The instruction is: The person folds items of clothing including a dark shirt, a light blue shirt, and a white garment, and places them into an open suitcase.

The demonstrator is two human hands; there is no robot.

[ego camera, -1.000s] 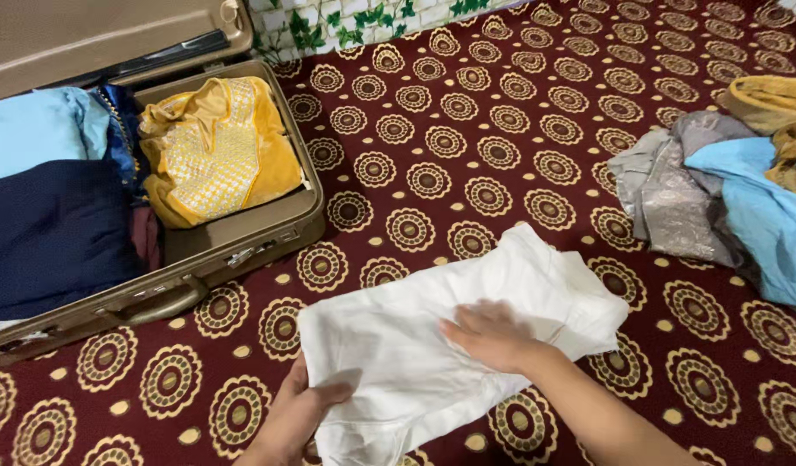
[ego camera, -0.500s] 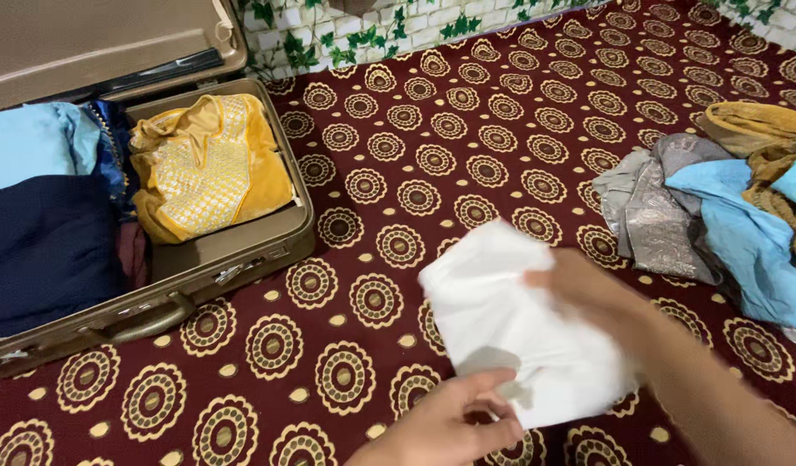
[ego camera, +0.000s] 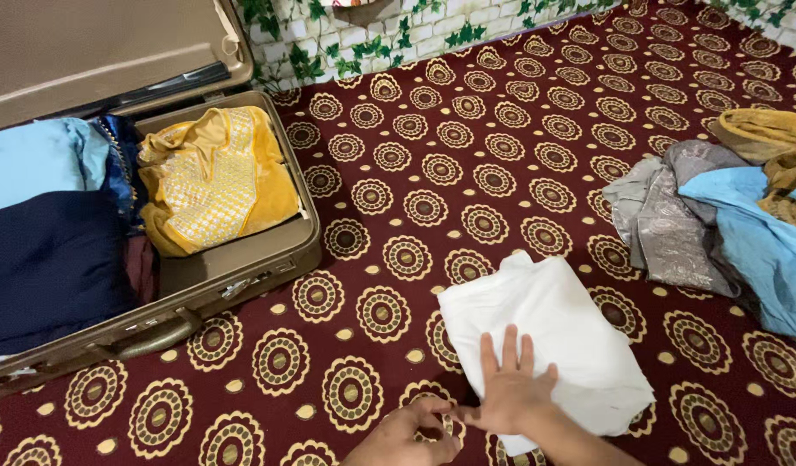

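A white folded cloth [ego camera: 562, 332] lies on the dark red patterned carpet in front of me. My right hand [ego camera: 510, 388] rests flat on the near part of it, fingers spread and pressing down. My left hand [ego camera: 407, 438] sits at the bottom edge of the view with fingers curled, right beside the cloth's near-left corner and touching my right thumb. Whether it pinches the cloth's edge I cannot tell.
An open brown suitcase [ego camera: 234, 280] stands at the left, holding a yellow embroidered garment [ego camera: 212, 177], a dark navy garment [ego camera: 53, 263] and a light blue one [ego camera: 40, 160]. A pile of grey, light blue and mustard clothes [ego camera: 726, 216] lies at the right. A leaf-patterned wall [ego camera: 372, 39] runs behind.
The cloth has been folded smaller and laid flat on the carpet. My right hand went from lifting it to pressing on it, and my left hand drew in to its near corner.
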